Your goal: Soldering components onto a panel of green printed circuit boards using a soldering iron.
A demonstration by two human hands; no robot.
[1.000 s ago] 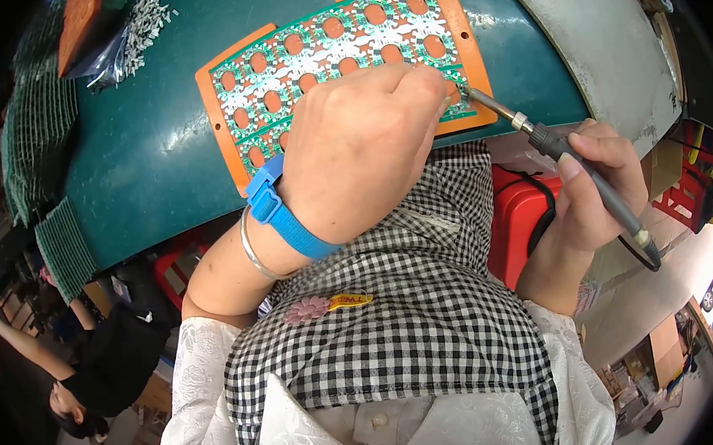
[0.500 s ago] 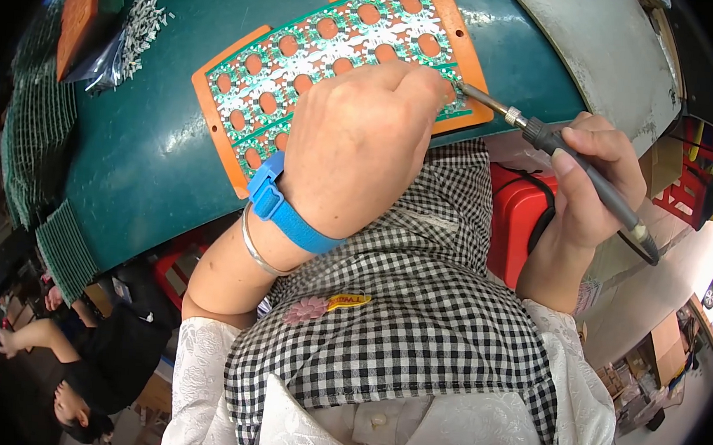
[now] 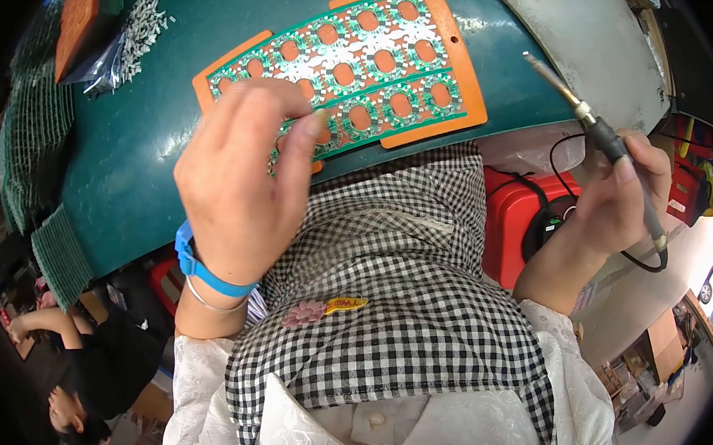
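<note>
honestly, the soldering iron [image 3: 598, 132] looks like the main worry: its tip, presumably hot, points up and away ahead of the right fingers, and a careless swing toward the left fingers could burn skin or scorch the circuit boards [image 3: 374, 83]. the left hand [image 3: 236, 173] could also knock the boards askew in their orange tray [image 3: 465, 81], since its fingers hang over the near side. as for pose, that hand arches at the knuckles, thumb and forefinger a little apart; whether they pinch anything tiny, i cannot tell. the right hand [image 3: 623, 191] wraps the iron's handle pen-style, closed firmly, forearm rising from below. the boards lie on the bench [image 3: 137, 166], under and beyond the left fingers, well to the left of the right ones.
</note>
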